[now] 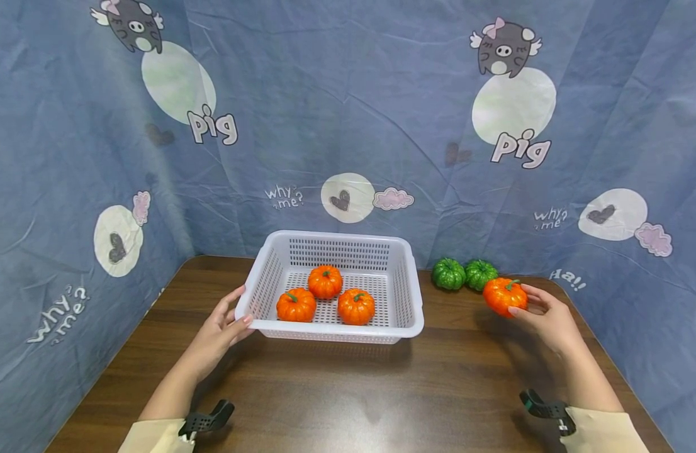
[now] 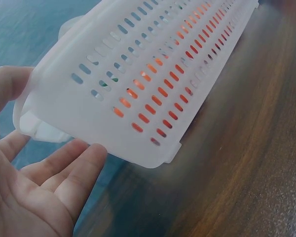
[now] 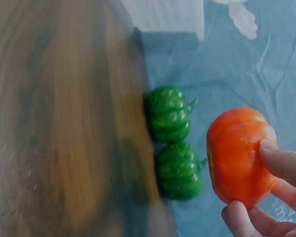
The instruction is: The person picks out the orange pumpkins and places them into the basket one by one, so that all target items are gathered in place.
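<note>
My left hand (image 1: 220, 327) grips the left end of a white plastic basket (image 1: 336, 328), its thumb at the rim and the other fingers lower down, as the left wrist view shows. Three small orange pumpkins with green stems lie inside: a rear pumpkin (image 1: 325, 281), a left one (image 1: 296, 305) and a right one (image 1: 356, 307). Between thumb and fingers, my right hand (image 1: 552, 321) holds another orange pumpkin (image 1: 505, 297) above the table's right side. Close behind it, two green pumpkins (image 1: 449, 274) (image 3: 179, 171) sit side by side.
The brown wooden table (image 1: 348, 390) bears all of this. Blue cloth (image 1: 336, 113) printed with pigs and lettering hangs behind it and at both sides. A dark wrist mount (image 1: 209, 418) sits on each forearm.
</note>
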`<move>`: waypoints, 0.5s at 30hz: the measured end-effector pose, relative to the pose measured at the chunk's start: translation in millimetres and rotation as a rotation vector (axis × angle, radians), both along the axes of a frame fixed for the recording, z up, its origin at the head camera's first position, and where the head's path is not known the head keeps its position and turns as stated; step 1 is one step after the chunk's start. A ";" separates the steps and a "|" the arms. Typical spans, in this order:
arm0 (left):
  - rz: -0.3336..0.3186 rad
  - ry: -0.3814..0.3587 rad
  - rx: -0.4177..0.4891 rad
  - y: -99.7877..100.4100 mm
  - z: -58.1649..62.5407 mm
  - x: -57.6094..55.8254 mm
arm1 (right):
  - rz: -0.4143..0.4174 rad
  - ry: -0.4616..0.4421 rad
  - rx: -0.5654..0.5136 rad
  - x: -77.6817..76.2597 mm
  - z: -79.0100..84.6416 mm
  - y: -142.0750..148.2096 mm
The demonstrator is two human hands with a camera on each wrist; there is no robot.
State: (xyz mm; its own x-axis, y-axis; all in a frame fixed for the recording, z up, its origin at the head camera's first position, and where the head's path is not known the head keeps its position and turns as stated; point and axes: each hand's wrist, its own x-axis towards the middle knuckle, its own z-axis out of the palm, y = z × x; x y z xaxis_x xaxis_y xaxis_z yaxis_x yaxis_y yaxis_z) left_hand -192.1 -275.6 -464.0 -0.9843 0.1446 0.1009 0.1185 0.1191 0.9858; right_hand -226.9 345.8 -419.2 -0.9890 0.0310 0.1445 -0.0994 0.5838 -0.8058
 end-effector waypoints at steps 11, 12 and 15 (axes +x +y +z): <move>-0.004 0.000 0.021 1.5 1.8 0.8 | 0.054 -0.023 -0.041 -4.7 16.8 -19.7; -0.004 -0.001 0.016 1.3 1.8 0.8 | 0.057 -0.023 -0.060 -5.1 18.4 -21.6; 0.002 -0.001 0.004 0.5 1.3 0.8 | 0.071 -0.024 -0.111 -6.5 24.1 -28.0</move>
